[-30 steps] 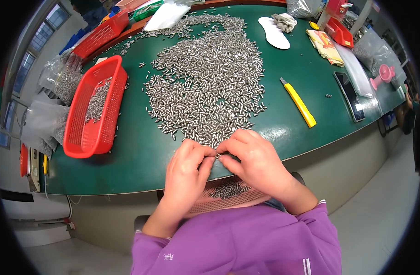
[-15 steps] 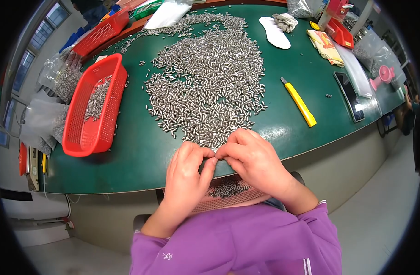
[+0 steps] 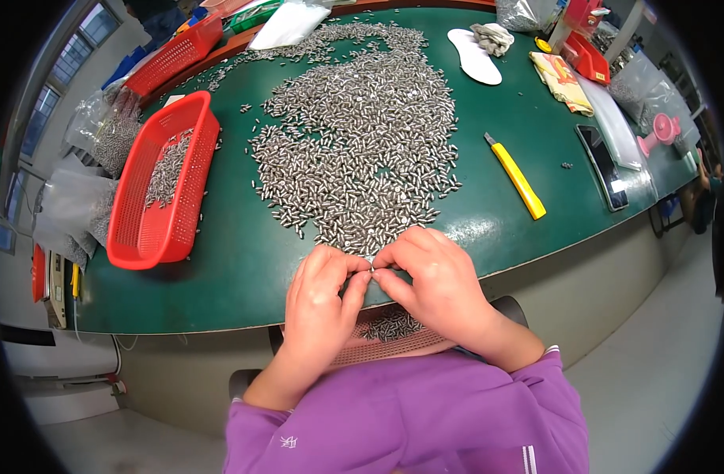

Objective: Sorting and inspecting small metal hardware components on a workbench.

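A wide pile of small silver metal pieces (image 3: 362,150), pointed like little bullets, is spread over the green table (image 3: 220,296). Just short of the pile's near end, my left hand (image 3: 321,288) and my right hand (image 3: 435,272) meet with thumbs and index fingers pinched. A tiny silver piece (image 3: 371,269) shows between the fingertips; most of it is covered. Below them, by the table's edge, a pinkish perforated basket (image 3: 394,347) on my lap contains more of the same pieces. Left of the pile stands a red perforated basket (image 3: 126,237), partly filled with them.
A yellow utility knife (image 3: 518,180) lies right of the pile, with a phone (image 3: 603,166) beyond it. Farther back are a white insole (image 3: 474,59), a crumpled glove (image 3: 492,38) and a yellow cloth (image 3: 562,81). Plastic bags of pieces (image 3: 113,142) line the left side.
The right hand's fingers have shifted slightly, its thumb now showing straighter at the pinch. The left hand stays nearly still. The baskets and pile look the same.
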A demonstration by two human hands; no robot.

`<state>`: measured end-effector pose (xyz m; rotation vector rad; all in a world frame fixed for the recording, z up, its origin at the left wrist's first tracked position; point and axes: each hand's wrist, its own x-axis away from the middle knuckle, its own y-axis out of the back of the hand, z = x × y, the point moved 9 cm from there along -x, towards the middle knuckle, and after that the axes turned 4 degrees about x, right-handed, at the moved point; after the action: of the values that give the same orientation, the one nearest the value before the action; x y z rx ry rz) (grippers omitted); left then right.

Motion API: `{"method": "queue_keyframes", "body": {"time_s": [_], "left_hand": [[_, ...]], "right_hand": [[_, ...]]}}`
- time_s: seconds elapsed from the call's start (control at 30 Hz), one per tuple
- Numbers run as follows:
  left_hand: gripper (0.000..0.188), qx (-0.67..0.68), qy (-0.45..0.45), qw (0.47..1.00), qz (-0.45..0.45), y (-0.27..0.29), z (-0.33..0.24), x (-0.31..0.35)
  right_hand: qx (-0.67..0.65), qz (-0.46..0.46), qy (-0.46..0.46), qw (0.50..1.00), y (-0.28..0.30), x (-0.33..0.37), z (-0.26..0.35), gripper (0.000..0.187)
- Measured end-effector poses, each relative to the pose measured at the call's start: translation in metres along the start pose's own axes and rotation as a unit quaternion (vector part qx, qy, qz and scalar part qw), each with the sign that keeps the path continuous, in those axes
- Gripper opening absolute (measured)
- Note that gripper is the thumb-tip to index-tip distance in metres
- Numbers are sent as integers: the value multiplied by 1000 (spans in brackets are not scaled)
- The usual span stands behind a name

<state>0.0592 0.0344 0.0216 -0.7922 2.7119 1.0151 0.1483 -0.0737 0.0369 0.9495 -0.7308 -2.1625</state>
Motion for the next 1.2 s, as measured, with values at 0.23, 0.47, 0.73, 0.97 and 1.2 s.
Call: {"method": "queue_keyframes", "body": {"time_s": [0.23,0.47,0.73,0.97,1.2], "left_hand": [[14,8,-4,1000,0,1,-3,1],[15,10,-14,1000,-1,2,-3,1],[16,34,-4,999,12,1,1,2],[15,12,-21,999,21,3,-3,1],[12,46,-73,987,139,7,-16,7]], "right_hand": [[-9,10,-12,1000,-1,-1,-3,11],[-22,12,-4,1000,-2,0,-2,12],[-25,0,12,1000,0,4,0,14],[-20,1,24,1000,1,6,1,12],[-86,100,82,988,5,6,0,12]]}}
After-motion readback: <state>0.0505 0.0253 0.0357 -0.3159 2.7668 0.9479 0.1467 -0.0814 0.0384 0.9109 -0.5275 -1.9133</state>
